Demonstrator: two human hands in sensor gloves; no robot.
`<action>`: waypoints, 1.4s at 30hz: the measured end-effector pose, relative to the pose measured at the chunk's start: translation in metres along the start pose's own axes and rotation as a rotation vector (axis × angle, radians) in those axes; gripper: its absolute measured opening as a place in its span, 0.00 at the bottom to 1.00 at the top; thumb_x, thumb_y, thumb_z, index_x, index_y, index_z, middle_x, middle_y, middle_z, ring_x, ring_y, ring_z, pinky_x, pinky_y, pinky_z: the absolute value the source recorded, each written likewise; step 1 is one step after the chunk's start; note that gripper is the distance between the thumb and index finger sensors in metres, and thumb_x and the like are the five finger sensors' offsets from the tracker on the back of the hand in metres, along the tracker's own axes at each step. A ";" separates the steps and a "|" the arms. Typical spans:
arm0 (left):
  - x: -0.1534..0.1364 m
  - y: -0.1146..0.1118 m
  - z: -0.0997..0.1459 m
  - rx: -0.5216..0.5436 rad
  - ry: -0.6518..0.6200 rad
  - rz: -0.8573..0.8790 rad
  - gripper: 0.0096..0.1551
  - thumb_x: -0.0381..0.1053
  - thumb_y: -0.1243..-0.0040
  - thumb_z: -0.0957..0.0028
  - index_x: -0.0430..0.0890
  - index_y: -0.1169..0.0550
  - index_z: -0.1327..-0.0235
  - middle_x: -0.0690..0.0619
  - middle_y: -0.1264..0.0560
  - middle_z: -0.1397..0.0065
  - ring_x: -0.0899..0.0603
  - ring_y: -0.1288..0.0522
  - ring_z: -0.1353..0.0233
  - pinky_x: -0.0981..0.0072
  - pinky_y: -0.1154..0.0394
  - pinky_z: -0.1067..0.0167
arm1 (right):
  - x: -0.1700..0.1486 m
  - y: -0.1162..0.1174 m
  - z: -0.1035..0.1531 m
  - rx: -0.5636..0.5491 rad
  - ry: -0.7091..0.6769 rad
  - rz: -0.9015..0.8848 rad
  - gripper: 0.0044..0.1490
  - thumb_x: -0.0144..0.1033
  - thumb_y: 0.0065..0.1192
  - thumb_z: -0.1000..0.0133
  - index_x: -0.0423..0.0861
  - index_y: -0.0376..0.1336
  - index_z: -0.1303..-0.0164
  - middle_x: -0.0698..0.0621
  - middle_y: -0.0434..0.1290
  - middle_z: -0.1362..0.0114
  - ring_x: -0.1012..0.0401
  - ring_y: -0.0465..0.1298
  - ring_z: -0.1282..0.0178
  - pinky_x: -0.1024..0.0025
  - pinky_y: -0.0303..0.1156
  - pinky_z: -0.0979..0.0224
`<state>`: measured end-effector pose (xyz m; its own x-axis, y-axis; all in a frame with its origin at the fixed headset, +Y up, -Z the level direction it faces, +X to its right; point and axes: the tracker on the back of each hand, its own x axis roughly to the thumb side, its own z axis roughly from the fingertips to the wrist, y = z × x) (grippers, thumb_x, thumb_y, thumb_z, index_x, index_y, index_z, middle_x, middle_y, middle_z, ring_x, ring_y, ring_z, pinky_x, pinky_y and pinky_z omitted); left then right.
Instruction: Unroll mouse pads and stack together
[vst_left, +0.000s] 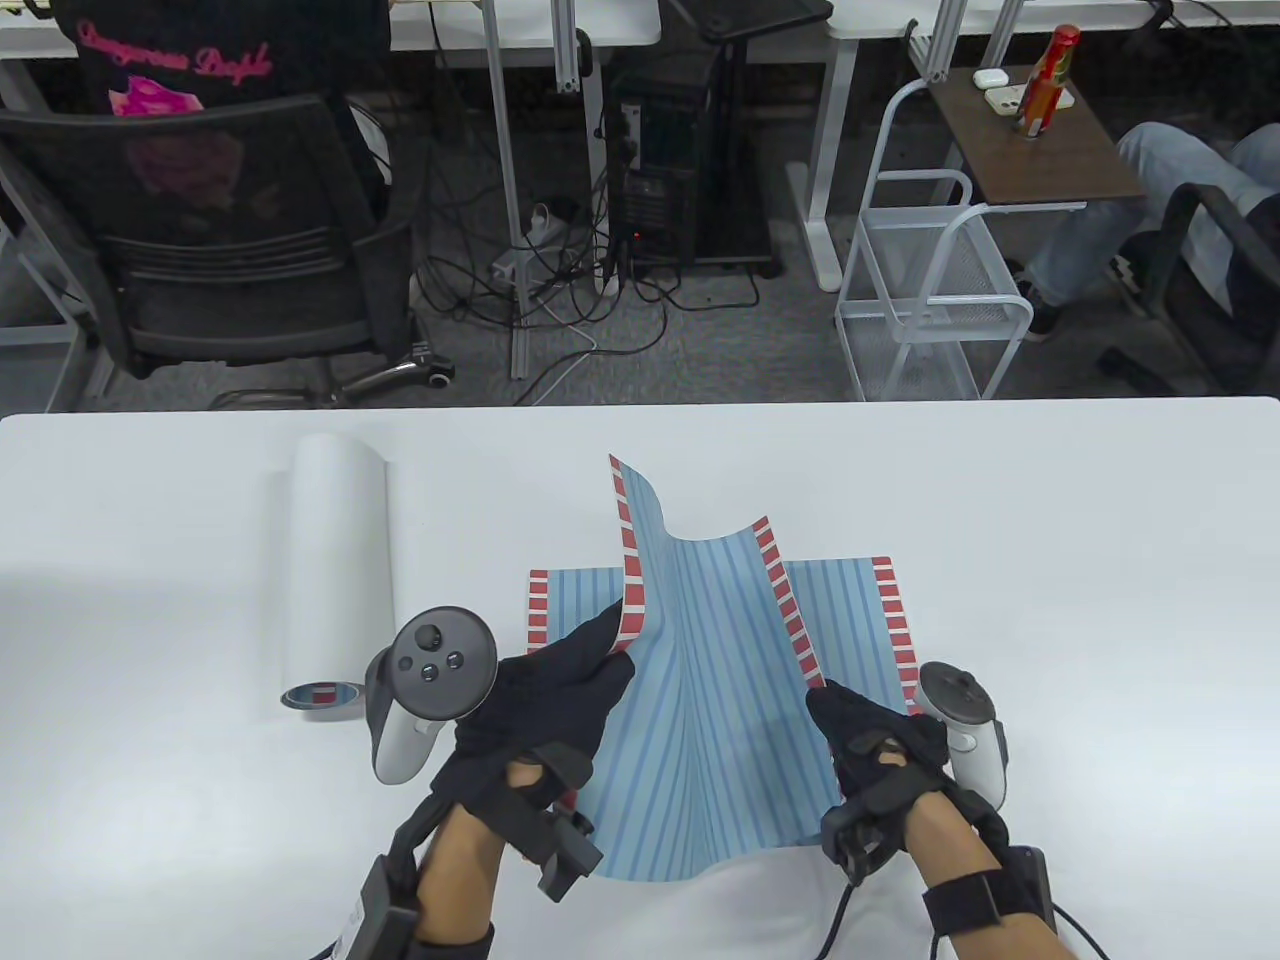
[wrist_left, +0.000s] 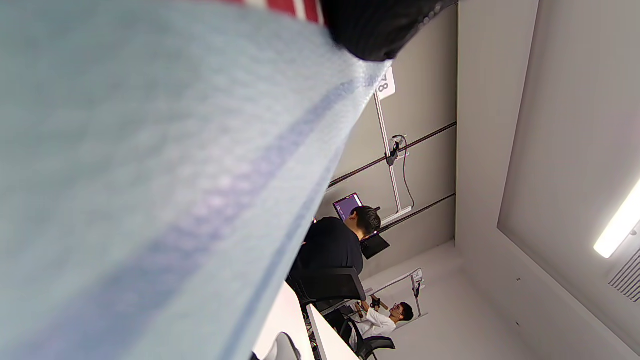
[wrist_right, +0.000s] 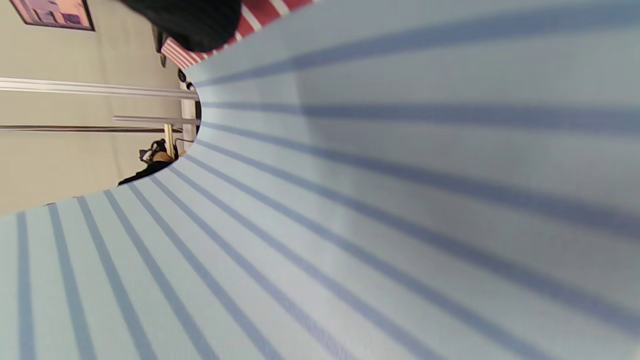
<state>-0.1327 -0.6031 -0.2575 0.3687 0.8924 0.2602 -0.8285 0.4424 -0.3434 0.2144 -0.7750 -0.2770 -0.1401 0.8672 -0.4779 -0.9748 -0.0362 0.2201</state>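
You hold the blue-striped mouse pad with red-and-white checked edges (vst_left: 715, 720) by its two side borders: your left hand (vst_left: 545, 700) pinches the left border, your right hand (vst_left: 875, 745) grips the right one, fingers closed on the pad in both cases. The pad sags between them into a trough whose crease runs away from you, its far corners curling upward. Beneath and beyond it a second blue-striped pad (vst_left: 860, 610) lies flat on the white tabletop (vst_left: 1080, 560), stripes also running away from you. So the stack target is directly under your hands; lowering and spreading the borders outward looks like the next move. The white rolled-up pad (vst_left: 335, 570) lies well left, nearer your left hand, its long axis pointing away from you.
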 end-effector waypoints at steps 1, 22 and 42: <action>-0.001 0.001 0.000 0.003 0.002 0.000 0.32 0.50 0.45 0.48 0.57 0.29 0.26 0.52 0.16 0.37 0.43 0.11 0.50 0.62 0.15 0.54 | 0.002 -0.004 0.001 -0.036 -0.013 0.002 0.33 0.41 0.55 0.49 0.43 0.60 0.33 0.38 0.73 0.34 0.44 0.79 0.42 0.46 0.75 0.43; -0.068 0.003 -0.011 0.300 0.460 -0.376 0.32 0.51 0.42 0.51 0.50 0.27 0.29 0.53 0.13 0.47 0.41 0.11 0.55 0.60 0.15 0.59 | 0.033 -0.069 0.034 -0.546 -0.070 0.399 0.25 0.41 0.61 0.50 0.44 0.70 0.46 0.41 0.81 0.55 0.50 0.82 0.69 0.57 0.76 0.66; -0.125 -0.020 -0.022 0.286 0.705 -0.624 0.33 0.53 0.43 0.51 0.47 0.27 0.30 0.55 0.13 0.56 0.43 0.12 0.62 0.62 0.16 0.65 | 0.017 -0.075 0.023 -0.591 0.097 0.519 0.26 0.43 0.61 0.50 0.43 0.70 0.47 0.46 0.83 0.62 0.54 0.81 0.77 0.61 0.76 0.73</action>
<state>-0.1529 -0.7219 -0.3030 0.8648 0.3956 -0.3091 -0.4361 0.8970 -0.0720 0.2886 -0.7462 -0.2824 -0.5902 0.6208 -0.5160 -0.7073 -0.7057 -0.0400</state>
